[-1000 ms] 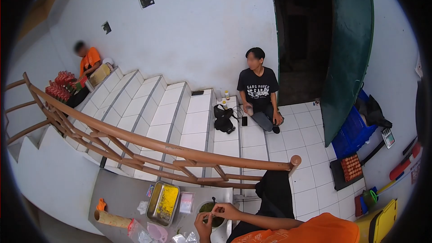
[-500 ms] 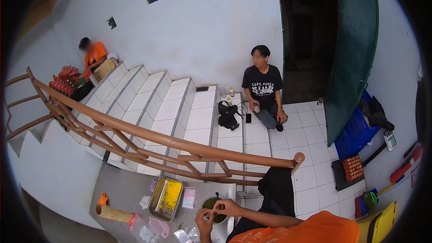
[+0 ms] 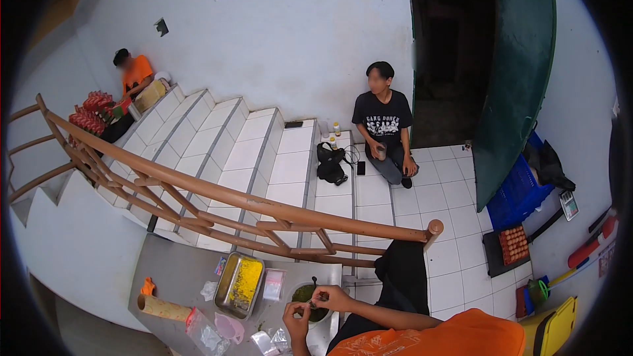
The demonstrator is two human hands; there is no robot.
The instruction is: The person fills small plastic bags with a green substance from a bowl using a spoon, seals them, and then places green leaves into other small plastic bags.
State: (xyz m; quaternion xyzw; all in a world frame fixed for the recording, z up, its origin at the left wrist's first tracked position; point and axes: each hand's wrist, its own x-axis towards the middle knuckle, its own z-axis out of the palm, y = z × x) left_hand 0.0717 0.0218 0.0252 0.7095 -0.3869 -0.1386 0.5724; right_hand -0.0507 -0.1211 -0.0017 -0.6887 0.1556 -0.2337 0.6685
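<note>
My two hands meet at the bottom edge over a bowl of green stuff [image 3: 304, 292] on a grey table [image 3: 181, 270]. My right hand [image 3: 334, 298], at the end of an orange sleeve, pinches a small item, too small to identify, above the bowl. My left hand [image 3: 295, 321] is just below it, fingers closed on the same item. A dark spoon handle [image 3: 314, 281] sticks up from the bowl. To the left lie a metal tray of yellow powder [image 3: 241, 283] and a stack of small clear bags [image 3: 273, 283].
A cardboard tube [image 3: 160, 308], a pink scoop [image 3: 229, 327] and loose bags lie on the table. A wooden railing [image 3: 217, 194] fronts tiled stairs [image 3: 257, 151]. One person sits at the stair foot [image 3: 382, 125], another at the top [image 3: 135, 72]. A blue crate [image 3: 521, 191] stands right.
My hands stay together over the bowl, the fingers shifting slightly. The view has drifted a little. The seated person has brought a cup up in front of the chest.
</note>
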